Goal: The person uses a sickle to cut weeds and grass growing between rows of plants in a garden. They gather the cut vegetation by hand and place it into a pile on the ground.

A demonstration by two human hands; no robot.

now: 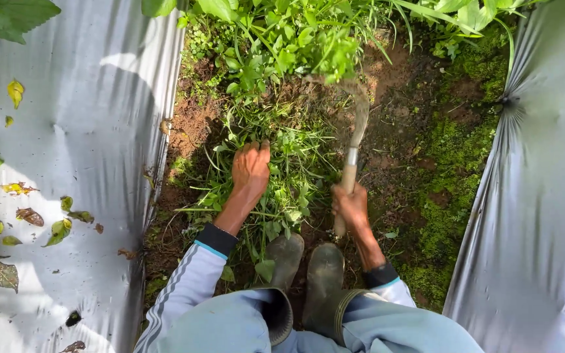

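The left hand (250, 171) lies spread, pressing soft, limp weeds (282, 163) in the furrow's middle. The right hand (351, 206) is clenched round a sickle (354, 150) by its wooden handle (blade blurred), probably light and stiff.

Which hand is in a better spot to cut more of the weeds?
Probably the right hand: it grips the sickle, whose blade curves into the standing weeds. The left hand rests bare on the cut grass, holding no tool.

My left hand (250, 171) presses flat on cut weeds (282, 176). My right hand (352, 206) grips a sickle (352, 157) by its wooden handle, its blurred blade curving ahead into soil. Rubber boots (305, 268) stand just behind both hands; silver plastic sheeting (93, 144) flanks either side.
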